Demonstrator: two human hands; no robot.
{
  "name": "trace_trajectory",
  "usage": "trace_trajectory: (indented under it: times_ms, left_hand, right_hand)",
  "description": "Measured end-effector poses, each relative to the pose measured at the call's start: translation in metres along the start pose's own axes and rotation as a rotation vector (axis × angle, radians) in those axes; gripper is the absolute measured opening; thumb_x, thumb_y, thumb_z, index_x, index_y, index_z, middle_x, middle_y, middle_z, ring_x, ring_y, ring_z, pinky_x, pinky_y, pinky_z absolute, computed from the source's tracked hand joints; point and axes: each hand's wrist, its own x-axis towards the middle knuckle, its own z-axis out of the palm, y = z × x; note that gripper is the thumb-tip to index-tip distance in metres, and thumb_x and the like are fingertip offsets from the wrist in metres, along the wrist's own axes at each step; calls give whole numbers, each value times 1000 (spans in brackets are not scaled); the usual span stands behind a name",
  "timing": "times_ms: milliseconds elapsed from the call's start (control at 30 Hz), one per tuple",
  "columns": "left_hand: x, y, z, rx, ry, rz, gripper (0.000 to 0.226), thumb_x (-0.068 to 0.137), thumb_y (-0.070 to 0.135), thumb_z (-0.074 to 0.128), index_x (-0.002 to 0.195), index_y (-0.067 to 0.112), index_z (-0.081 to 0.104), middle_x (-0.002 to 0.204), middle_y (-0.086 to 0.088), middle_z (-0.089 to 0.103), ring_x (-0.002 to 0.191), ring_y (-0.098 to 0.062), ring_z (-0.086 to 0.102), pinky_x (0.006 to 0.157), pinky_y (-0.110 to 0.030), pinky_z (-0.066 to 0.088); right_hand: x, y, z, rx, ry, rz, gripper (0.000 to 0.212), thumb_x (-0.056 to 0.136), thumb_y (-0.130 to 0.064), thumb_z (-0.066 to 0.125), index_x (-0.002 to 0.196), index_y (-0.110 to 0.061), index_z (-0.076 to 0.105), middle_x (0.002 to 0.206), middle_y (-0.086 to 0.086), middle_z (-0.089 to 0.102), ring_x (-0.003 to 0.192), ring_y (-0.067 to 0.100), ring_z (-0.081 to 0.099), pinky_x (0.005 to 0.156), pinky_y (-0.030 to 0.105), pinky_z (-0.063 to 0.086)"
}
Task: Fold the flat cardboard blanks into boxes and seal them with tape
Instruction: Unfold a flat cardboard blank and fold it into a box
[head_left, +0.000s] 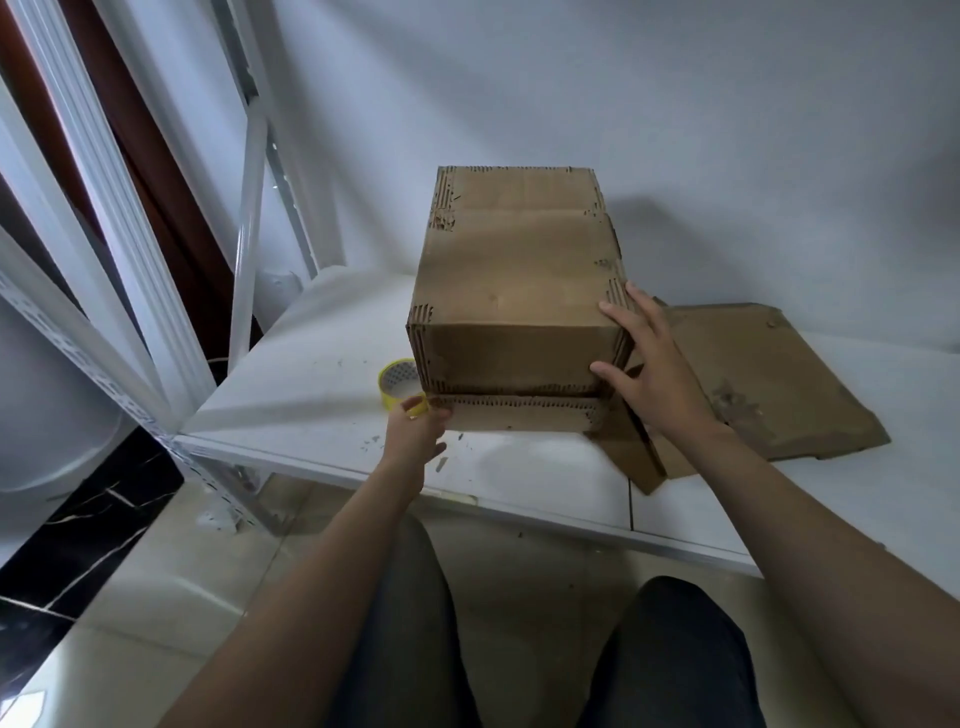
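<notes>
- On the white table (311, 364), a folded cardboard box (514, 291) is standing near the front edge, its top flaps lying closed and meeting along a seam towards the back.
- At the foot of the box, a bottom flap (519, 414) is sticking out towards the person, its corrugated edge showing.
- The right hand (654, 374) is pressing flat against the right side of the box with straight, spread fingers, the fingertips reaching the upper near corner; it is gripping nothing.
- The left hand (415, 431) is reaching to the near left corner of the box and appears to be pinching the near rim of a yellow tape roll (397, 384) between fingers and thumb, the thumb lying just against the protruding flap.
- The tape roll is sitting on the table, touching or just beside the left wall of the box.
- To the right of the box, a flat cardboard blank (769, 374) is lying on the table, worn and scuffed.
- A narrower cardboard piece (636, 457) is angling out from beside the box and overhanging the table's front edge.
- White metal shelving uprights (249, 208) are standing at the left, against the wall.
- Below the table edge, the person's knees in dark trousers (670, 654) are showing above a pale tiled floor (171, 587).
</notes>
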Motion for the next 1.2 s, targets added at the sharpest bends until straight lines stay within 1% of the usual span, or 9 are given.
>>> trace_trajectory:
  times_ms: [67, 167, 300, 433, 533, 800, 900, 1033, 1200]
  left_hand:
    - [0, -1, 8, 80, 9, 120, 36, 96, 9, 63, 127, 17, 45, 115, -11, 63, 100, -25, 60, 91, -49, 53]
    - [6, -2, 15, 161, 155, 245, 28, 96, 23, 67, 116, 17, 48, 107, -7, 65, 93, -24, 60, 83, -43, 52]
    - [9, 3, 18, 211, 246, 308, 30, 95, 30, 69, 111, 14, 49, 97, -1, 62, 91, -23, 60, 68, -31, 41]
    - [17, 12, 14, 315, 206, 361, 34, 95, 33, 69, 113, 11, 50, 104, 0, 58, 90, -17, 55, 62, -24, 40]
    - [23, 14, 9, 311, 164, 395, 30, 94, 32, 70, 107, 14, 50, 109, -4, 64, 99, -21, 64, 75, -39, 52]
    - [-5, 73, 18, 201, 175, 533, 34, 93, 33, 72, 102, 8, 52, 95, 9, 63, 87, -2, 60, 63, -19, 44]
    - [-16, 108, 20, 117, 158, 628, 29, 92, 29, 73, 99, 10, 52, 104, 4, 65, 91, 0, 61, 69, -11, 46]
    - [-27, 155, 26, 3, 64, 701, 24, 94, 27, 71, 93, 18, 49, 105, -5, 70, 91, -9, 65, 74, -27, 49]
    - [-55, 216, 34, 18, 18, 815, 19, 92, 25, 71, 96, 21, 53, 109, -5, 71, 101, -20, 69, 76, -33, 54]
  right_hand:
    - [-2, -3, 1, 59, 4, 37, 67, 91, -18, 74, 149, -31, 42, 166, -5, 17, 148, -4, 12, 115, 9, 16]
    - [-6, -6, 6, 141, 67, 104, 71, 91, -16, 74, 151, -30, 38, 158, -5, 35, 141, 6, 34, 114, 24, 38]
    - [-12, -2, 26, 430, 119, 371, 76, 97, -18, 67, 158, -32, 23, 142, -37, 39, 126, -14, 45, 105, 17, 46]
    - [-21, 1, 52, 498, 92, 449, 59, 103, -34, 56, 157, -26, 32, 149, -13, 49, 137, -1, 44, 116, 38, 39]
    - [-16, -3, 62, 497, 165, 488, 62, 99, -50, 51, 155, -29, 36, 152, -8, 49, 142, 10, 43, 117, 46, 38]
    - [31, -48, 32, 574, 415, 558, 50, 106, -34, 51, 153, -18, 42, 144, -11, 51, 130, 3, 45, 106, 21, 36]
    - [49, -59, 14, 507, 492, 489, 47, 105, -36, 51, 150, -22, 47, 141, -10, 55, 129, 4, 46, 107, 23, 36]
    - [68, -74, -15, 428, 576, 390, 43, 106, -35, 50, 148, -28, 51, 110, -20, 54, 101, -17, 52, 87, 8, 41]
    - [77, -107, -69, 376, 565, 257, 53, 104, -31, 54, 154, -37, 36, 136, -13, 52, 121, -2, 51, 105, 28, 46]
